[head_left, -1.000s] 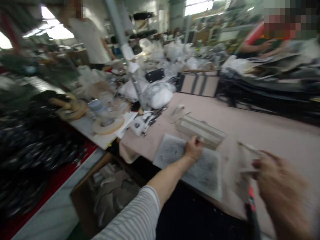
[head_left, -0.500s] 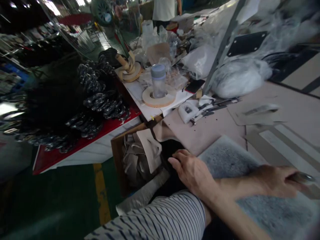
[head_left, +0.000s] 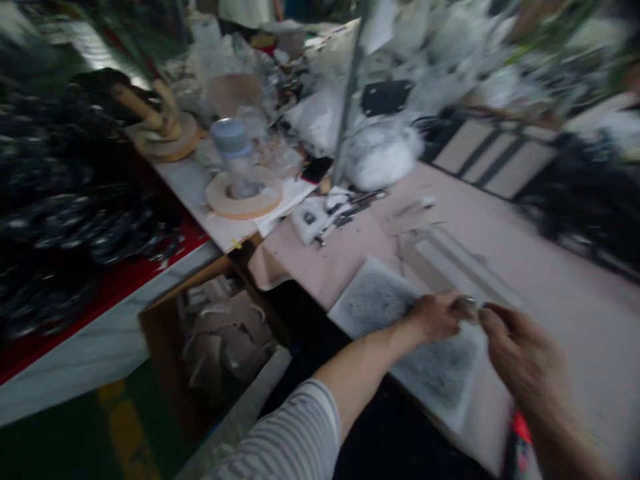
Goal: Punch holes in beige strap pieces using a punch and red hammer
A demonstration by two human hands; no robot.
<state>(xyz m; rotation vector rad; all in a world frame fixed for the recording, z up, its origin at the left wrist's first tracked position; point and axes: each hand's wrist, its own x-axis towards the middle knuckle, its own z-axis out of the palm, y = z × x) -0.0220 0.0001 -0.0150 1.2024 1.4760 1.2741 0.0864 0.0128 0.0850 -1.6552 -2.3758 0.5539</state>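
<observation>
My left hand point(head_left: 437, 319), reaching out from a striped sleeve, is closed around a small shiny metal object point(head_left: 467, 307) whose kind is blurred. Close against its right side is my right hand point(head_left: 525, 353), fingers curled in toward the metal. Whether they grip it or something else is too smeared to tell. Below both hands lies a grey, speckled slab point(head_left: 380, 297) at the table's near edge. Beyond them, flat beige strips point(head_left: 450, 257) rest on the pale tabletop point(head_left: 565, 287).
A cardboard box point(head_left: 155, 333) of beige scraps stands left of the table. Further back are a lidded plastic bottle point(head_left: 235, 150) inside a tape roll point(head_left: 215, 200), a metal post point(head_left: 347, 113) and bagged items point(head_left: 383, 157). Something red point(head_left: 521, 427) lies by my right forearm.
My right hand has left the box side and moved right to meet my left hand, so my arms no longer cross. The beige piece above the box has dropped in. The view has swung right.
</observation>
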